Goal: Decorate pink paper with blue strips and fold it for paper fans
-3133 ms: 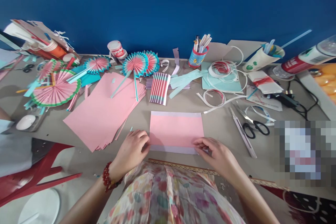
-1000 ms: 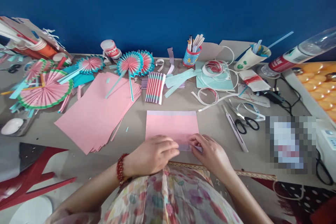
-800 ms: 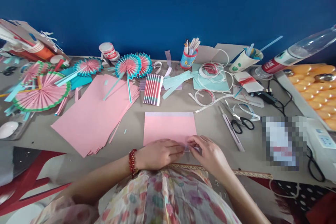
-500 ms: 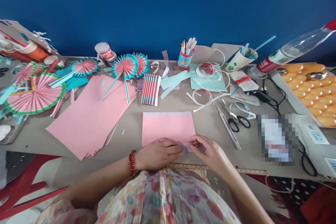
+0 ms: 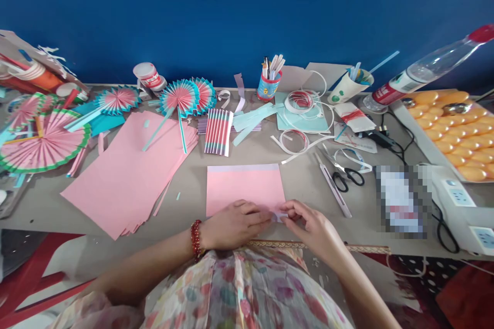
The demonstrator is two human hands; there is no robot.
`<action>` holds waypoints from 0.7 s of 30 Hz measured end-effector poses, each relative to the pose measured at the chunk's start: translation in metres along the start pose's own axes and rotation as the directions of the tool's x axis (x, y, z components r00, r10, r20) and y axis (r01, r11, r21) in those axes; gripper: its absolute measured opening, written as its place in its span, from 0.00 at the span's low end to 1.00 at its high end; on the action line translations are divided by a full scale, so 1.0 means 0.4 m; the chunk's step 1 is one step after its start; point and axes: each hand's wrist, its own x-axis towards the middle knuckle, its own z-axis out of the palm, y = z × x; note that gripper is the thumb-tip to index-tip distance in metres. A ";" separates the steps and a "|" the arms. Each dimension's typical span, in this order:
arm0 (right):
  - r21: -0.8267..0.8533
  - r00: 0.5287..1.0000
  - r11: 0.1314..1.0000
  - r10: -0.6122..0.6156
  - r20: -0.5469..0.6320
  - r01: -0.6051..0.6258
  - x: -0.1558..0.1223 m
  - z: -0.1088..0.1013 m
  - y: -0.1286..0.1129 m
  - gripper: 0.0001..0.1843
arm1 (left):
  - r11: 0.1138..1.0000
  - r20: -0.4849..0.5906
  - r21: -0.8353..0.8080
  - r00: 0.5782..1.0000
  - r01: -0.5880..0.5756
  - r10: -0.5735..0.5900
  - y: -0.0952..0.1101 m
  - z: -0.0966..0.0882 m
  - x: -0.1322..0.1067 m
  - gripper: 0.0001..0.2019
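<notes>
A pink paper sheet [image 5: 243,185] with pale lilac strips along its far and near edges lies flat on the grey table [image 5: 301,185] in front of me. My left hand [image 5: 231,223], with a red bead bracelet on the wrist, lies over the sheet's near edge, fingers curled and pressing it down. My right hand [image 5: 312,226] pinches the same near edge at the sheet's right corner. The near edge itself is mostly hidden under both hands.
A stack of pink sheets [image 5: 127,175] lies to the left, with folded paper fans [image 5: 181,97] and a pleated strip bundle [image 5: 218,131] behind. Scissors [image 5: 345,175], a cutter [image 5: 332,185], tape rolls [image 5: 299,100], a pen cup [image 5: 268,85], a bottle [image 5: 428,72] and a power strip [image 5: 463,205] fill the right.
My left hand moved from the sheet's left corner to the middle of its near edge, beside my right hand. The view drifted right.
</notes>
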 end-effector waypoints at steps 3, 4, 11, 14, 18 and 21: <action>-0.016 1.000 1.000 0.013 0.001 -0.013 0.001 0.006 -0.001 0.11 | 1.000 0.026 -0.004 1.000 0.003 -0.003 0.000 -0.001 0.003 0.15; -0.027 1.000 1.000 0.016 0.003 -0.016 0.002 0.008 -0.001 0.11 | 1.000 0.036 -0.007 0.999 0.004 -0.004 0.000 -0.001 0.003 0.16; -0.141 1.000 0.990 0.015 -0.009 -0.016 0.003 0.016 0.006 0.11 | 0.999 0.061 -0.029 0.998 0.022 -0.020 -0.001 -0.006 0.007 0.18; -0.167 1.000 0.986 0.001 -0.019 -0.005 0.001 0.020 0.008 0.10 | 0.999 0.066 -0.040 0.997 0.034 -0.031 -0.002 -0.007 0.010 0.19; -0.198 0.999 0.980 -0.016 -0.030 0.010 0.000 0.024 0.008 0.10 | 0.999 0.070 -0.036 0.997 0.035 -0.032 0.001 -0.004 0.015 0.20; -0.207 0.998 0.978 -0.043 -0.041 0.033 0.000 0.025 0.007 0.10 | 0.999 0.075 -0.004 0.996 0.046 -0.046 0.006 0.001 0.021 0.23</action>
